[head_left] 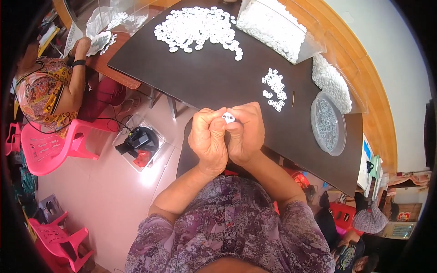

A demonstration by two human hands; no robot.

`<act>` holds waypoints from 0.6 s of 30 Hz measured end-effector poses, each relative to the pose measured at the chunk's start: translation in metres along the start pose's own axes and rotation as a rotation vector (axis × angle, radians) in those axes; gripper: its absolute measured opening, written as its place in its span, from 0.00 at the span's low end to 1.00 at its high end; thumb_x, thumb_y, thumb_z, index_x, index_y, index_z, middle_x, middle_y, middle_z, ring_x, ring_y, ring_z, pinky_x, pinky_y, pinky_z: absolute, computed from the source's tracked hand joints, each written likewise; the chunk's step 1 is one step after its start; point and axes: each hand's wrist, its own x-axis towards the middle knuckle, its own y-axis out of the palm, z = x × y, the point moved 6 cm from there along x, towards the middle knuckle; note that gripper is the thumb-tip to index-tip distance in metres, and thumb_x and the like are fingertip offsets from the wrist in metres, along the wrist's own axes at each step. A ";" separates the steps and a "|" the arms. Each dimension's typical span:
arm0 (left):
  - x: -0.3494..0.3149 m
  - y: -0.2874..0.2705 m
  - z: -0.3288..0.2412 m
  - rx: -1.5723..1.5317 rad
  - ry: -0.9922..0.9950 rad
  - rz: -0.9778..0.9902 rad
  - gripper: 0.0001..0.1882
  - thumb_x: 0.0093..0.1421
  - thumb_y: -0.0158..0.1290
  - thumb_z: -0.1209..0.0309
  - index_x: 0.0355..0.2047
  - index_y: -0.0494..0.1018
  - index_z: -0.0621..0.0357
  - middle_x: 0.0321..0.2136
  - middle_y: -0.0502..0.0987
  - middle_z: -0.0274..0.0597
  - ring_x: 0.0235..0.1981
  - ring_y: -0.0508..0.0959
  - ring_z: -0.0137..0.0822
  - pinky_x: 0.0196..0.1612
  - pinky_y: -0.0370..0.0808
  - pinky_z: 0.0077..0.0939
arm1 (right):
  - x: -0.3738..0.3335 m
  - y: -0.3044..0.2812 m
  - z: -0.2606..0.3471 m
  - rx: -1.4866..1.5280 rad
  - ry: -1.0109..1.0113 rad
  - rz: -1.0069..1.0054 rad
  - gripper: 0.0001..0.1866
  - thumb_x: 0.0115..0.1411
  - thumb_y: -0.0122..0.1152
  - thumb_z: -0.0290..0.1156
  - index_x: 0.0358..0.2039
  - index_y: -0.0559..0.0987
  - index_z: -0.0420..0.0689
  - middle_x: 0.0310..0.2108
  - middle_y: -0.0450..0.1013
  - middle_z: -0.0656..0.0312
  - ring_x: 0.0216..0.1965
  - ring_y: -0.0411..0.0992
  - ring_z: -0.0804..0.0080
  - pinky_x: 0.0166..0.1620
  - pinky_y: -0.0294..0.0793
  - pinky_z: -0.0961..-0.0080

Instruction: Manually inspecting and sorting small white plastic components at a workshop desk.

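Just in front of my chest, over the near edge of the dark table (191, 77), both hands meet around a small white plastic piece (228, 118) with openings in its face. My left hand (208, 139) pinches it from the left between thumb and curled fingers. From the other side my right hand (246, 134) grips it too, thumb against its lower edge. My fingers hide most of the piece. Beyond them on the tabletop lies a small cluster of white plastic pieces (274, 85), and a thin yellowish stick (293, 98) lies beside it.
White oval pieces (195, 25) spread across the far tabletop. A clear bin (273, 27) and a second heap (331, 82) hold small white parts. Right stands a round clear tray (327, 123) of small metallic parts. Another person (52, 91) sits left, near a pink chair (50, 145).
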 end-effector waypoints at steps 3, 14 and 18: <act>-0.002 0.001 0.008 0.042 -0.021 -0.053 0.09 0.61 0.51 0.69 0.34 0.71 0.66 0.26 0.70 0.39 0.26 0.69 0.27 0.30 0.67 0.19 | -0.004 -0.003 -0.005 -0.020 0.005 -0.006 0.09 0.57 0.56 0.29 0.34 0.72 0.38 0.28 0.68 0.56 0.26 0.65 0.63 0.28 0.65 0.71; 0.004 0.019 0.024 0.338 -0.122 0.291 0.10 0.60 0.47 0.77 0.42 0.72 0.64 0.33 0.75 0.43 0.34 0.75 0.33 0.37 0.71 0.24 | -0.010 -0.036 -0.043 -0.069 0.275 0.081 0.06 0.50 0.59 0.21 0.30 0.74 0.38 0.27 0.72 0.58 0.28 0.69 0.62 0.30 0.68 0.70; 0.029 0.022 -0.056 0.129 -0.010 0.371 0.07 0.60 0.45 0.81 0.38 0.69 0.66 0.33 0.74 0.45 0.31 0.74 0.34 0.37 0.71 0.26 | 0.023 -0.121 -0.074 -0.488 0.193 0.034 0.03 0.52 0.56 0.25 0.28 0.76 0.40 0.28 0.73 0.58 0.28 0.69 0.61 0.33 0.69 0.69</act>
